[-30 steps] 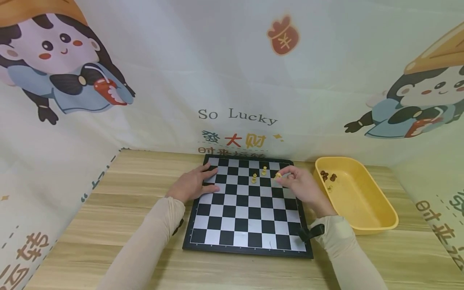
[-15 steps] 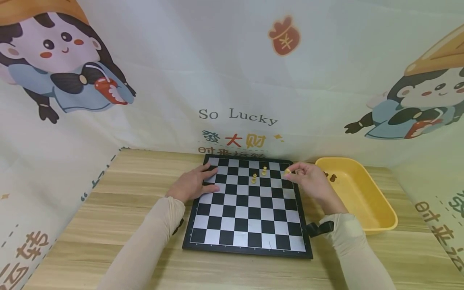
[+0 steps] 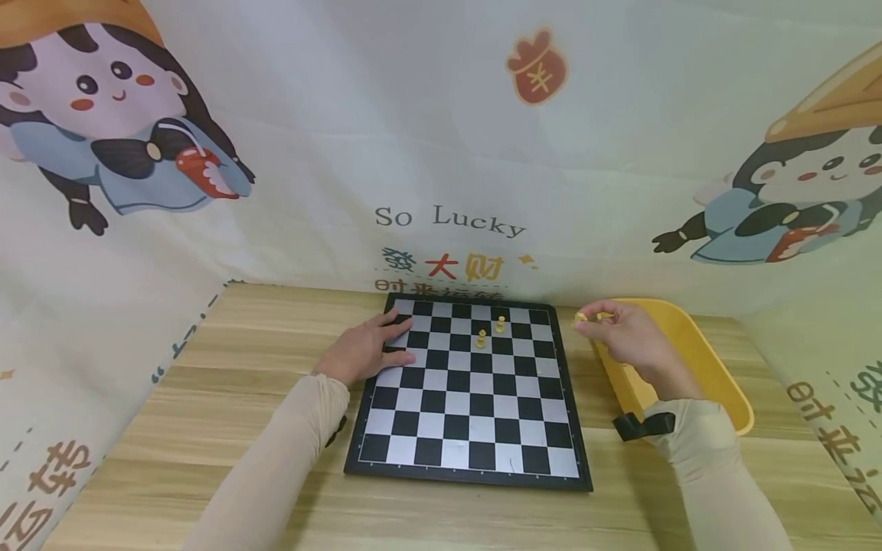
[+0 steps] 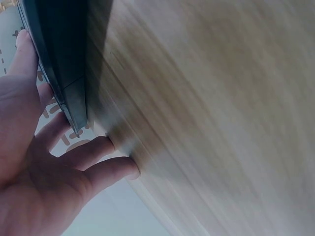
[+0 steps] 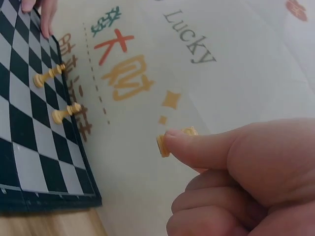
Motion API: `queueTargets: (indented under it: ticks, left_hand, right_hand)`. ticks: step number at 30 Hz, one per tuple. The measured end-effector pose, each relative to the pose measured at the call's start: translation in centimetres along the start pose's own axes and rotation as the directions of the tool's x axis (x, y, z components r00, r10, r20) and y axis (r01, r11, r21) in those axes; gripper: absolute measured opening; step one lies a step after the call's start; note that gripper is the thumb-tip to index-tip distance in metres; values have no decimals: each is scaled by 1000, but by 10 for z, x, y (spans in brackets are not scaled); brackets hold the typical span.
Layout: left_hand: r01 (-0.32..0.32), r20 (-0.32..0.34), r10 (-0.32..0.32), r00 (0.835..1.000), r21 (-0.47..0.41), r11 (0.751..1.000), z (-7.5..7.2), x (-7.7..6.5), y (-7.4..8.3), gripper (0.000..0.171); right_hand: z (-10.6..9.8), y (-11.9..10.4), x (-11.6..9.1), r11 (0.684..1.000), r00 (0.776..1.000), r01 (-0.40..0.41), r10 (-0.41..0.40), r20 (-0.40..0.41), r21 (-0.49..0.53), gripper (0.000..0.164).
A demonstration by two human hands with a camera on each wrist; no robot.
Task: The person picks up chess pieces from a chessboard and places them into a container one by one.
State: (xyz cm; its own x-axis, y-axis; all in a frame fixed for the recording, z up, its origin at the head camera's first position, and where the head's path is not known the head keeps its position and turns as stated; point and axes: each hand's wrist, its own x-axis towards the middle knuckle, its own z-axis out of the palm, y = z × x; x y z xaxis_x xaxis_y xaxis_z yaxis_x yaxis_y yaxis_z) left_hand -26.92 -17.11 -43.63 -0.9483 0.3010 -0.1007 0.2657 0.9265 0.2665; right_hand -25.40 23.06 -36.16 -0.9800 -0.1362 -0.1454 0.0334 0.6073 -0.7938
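Observation:
A pale yellow chess piece (image 5: 163, 146) is pinched between thumb and fingers of my right hand (image 3: 630, 337), which hangs over the near-left rim of the yellow bin (image 3: 720, 375). The thumb and fingers cover much of the piece; its round base shows in the right wrist view. My left hand (image 3: 358, 348) rests on the left edge of the black-and-white chessboard (image 3: 468, 398), some fingers spread onto the squares. Two yellow chess pieces stand upright toward the back of the board, one piece (image 3: 481, 339) slightly nearer than the other piece (image 3: 500, 324).
The board lies on a wood-grain table (image 3: 227, 383), its back edge close to a printed cloth backdrop (image 3: 441, 153). To the right of the board stands the bin, its back-left part covered by my right hand.
My right hand has carried the pinched chess piece rightward, off the board and over toward the bin. The dark pieces seen earlier in the bin are now hidden. My left hand has stayed put.

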Motion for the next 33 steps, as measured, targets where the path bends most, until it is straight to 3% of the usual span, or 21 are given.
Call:
queueTargets:
  ticks: [18,27,33]
  left_hand:
    - [-9,3,9,1000,-4,1000,1,0,0,76]
    - [-11,-1,11,1000,-4,1000,-2,0,-2,76]
    - [-16,-2,16,1000,3,1000,-1,0,-2,76]
  right_hand:
    - [-37,23,-11,999,988,26,-32,153,45,34]
    - [-55,37,-9,996,985,-13,-4,173,94,17]
    - [-66,47,-7,992,984,-44,23,174,117,23]
